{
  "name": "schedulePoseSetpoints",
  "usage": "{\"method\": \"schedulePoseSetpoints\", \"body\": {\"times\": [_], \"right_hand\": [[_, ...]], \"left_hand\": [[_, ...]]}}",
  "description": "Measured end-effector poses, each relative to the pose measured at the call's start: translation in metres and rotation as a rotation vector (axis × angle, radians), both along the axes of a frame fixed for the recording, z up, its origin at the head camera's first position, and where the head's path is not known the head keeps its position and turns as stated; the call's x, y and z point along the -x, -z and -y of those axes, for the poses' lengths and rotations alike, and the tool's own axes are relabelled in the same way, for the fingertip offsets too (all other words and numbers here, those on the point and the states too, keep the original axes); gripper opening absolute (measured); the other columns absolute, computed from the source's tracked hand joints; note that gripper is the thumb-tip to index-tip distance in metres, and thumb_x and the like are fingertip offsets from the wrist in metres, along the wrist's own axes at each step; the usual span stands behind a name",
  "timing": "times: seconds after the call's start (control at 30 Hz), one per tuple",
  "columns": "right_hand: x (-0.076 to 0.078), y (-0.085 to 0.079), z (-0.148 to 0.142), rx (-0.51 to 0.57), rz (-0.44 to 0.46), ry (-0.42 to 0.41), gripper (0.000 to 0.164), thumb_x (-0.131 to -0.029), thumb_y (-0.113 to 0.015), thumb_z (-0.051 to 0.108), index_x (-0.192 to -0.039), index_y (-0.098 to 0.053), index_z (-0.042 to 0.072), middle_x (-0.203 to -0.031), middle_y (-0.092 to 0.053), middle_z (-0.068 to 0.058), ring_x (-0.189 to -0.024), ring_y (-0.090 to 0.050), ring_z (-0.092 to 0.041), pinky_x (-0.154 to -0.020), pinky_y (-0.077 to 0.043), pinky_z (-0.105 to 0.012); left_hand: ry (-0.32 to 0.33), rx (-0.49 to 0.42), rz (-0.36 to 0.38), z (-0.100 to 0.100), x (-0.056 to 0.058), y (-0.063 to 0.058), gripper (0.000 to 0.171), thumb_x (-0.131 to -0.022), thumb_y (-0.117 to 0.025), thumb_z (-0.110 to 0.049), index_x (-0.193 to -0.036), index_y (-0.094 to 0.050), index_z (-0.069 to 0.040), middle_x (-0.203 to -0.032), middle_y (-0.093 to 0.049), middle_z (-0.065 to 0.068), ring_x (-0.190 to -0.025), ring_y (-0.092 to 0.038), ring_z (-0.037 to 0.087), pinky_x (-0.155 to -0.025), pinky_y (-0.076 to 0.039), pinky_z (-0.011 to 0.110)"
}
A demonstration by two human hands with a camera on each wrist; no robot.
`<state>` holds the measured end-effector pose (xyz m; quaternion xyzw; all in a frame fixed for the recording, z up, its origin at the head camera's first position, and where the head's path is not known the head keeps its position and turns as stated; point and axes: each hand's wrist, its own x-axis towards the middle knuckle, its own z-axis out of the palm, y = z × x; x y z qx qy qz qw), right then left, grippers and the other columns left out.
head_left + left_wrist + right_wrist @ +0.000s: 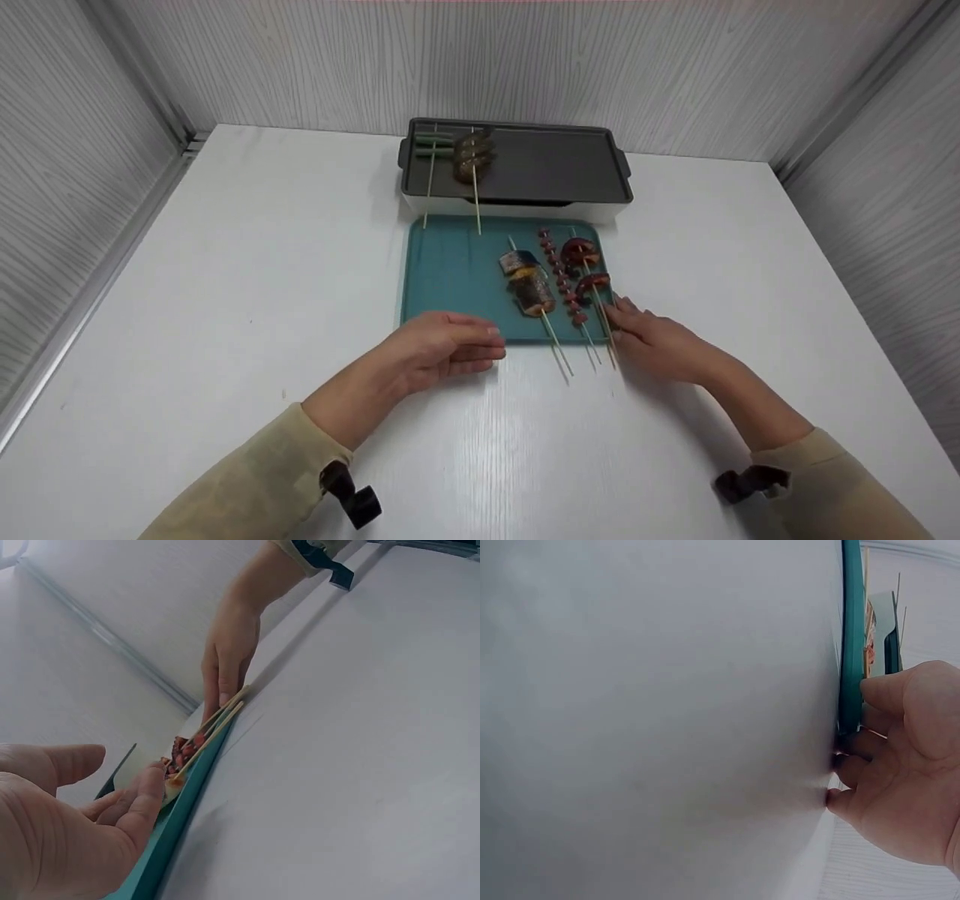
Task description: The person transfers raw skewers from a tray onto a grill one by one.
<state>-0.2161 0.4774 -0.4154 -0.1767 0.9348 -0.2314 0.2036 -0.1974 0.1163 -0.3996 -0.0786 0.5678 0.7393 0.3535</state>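
Note:
A teal tray (454,300) lies on the white table, several skewers resting on its right half. At its front right corner my right hand (660,349) holds the edge, thumb (881,694) at the rim and fingers around the corner. My left hand (442,352) hovers by the front edge with fingers extended, holding nothing. Nearest to it is a skewer with thick chunks (534,291). Beside that lie a skewer of small red pieces (559,277) and one with curled red pieces (592,281); their sticks stick out past the front rim.
Behind the tray stands a dark flat grill plate (551,165) on a white base. On its left side lie a skewer of green pieces (433,151) and a skewer with a brown scored piece (472,159), sticks jutting over the tray. Wood-grain walls (337,67) enclose the table.

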Motion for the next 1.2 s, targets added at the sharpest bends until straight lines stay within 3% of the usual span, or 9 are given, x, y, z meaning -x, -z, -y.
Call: {"method": "schedulePoseSetpoints", "body": {"times": [0.17,0.43,0.73,1.03,1.2], "right_hand": [[0.0,0.001,0.0,-0.002,-0.001,-0.003,0.058,-0.116,-0.043,0.031,-0.167,-0.03,0.005,-0.174,-0.019,-0.019,-0.161,-0.014,-0.038,-0.127,-0.015,-0.061],[-0.001,0.0,-0.001,-0.016,0.003,0.002,0.059,-0.116,-0.043,0.033,-0.167,-0.03,0.006,-0.174,-0.019,-0.018,-0.161,-0.014,-0.039,-0.127,-0.016,-0.062],[-0.001,-0.002,0.002,-0.013,0.007,0.02,0.058,-0.116,-0.045,0.032,-0.167,-0.031,0.008,-0.174,-0.019,-0.019,-0.16,-0.016,-0.04,-0.126,-0.017,-0.063],[-0.001,-0.002,0.002,0.012,0.004,0.009,0.057,-0.116,-0.044,0.032,-0.166,-0.032,0.008,-0.174,-0.021,-0.017,-0.161,-0.016,-0.038,-0.127,-0.016,-0.061],[-0.001,-0.001,0.001,0.009,0.001,0.003,0.057,-0.116,-0.043,0.031,-0.167,-0.031,0.007,-0.173,-0.02,-0.02,-0.161,-0.015,-0.04,-0.127,-0.015,-0.062]], "left_hand": [[0.059,-0.028,0.006,-0.018,-0.007,0.004,0.046,-0.103,-0.071,-0.008,-0.144,-0.058,0.011,-0.134,-0.069,0.025,-0.109,-0.076,0.023,-0.097,-0.059,0.037],[0.094,-0.029,0.025,-0.046,-0.01,0.008,0.043,-0.101,-0.072,-0.007,-0.14,-0.063,0.009,-0.132,-0.07,0.024,-0.109,-0.075,0.023,-0.098,-0.059,0.037],[0.095,-0.014,0.053,-0.067,-0.008,0.014,0.037,-0.1,-0.072,-0.007,-0.133,-0.066,0.008,-0.126,-0.073,0.021,-0.105,-0.075,0.022,-0.096,-0.06,0.036],[0.052,-0.052,0.086,-0.081,-0.004,0.026,0.034,-0.103,-0.07,-0.009,-0.132,-0.065,0.009,-0.122,-0.074,0.021,-0.104,-0.075,0.022,-0.097,-0.059,0.037],[0.037,-0.098,0.096,-0.085,-0.005,0.031,0.031,-0.103,-0.068,-0.007,-0.128,-0.067,0.01,-0.107,-0.077,0.016,-0.097,-0.075,0.019,-0.097,-0.059,0.037]]}}
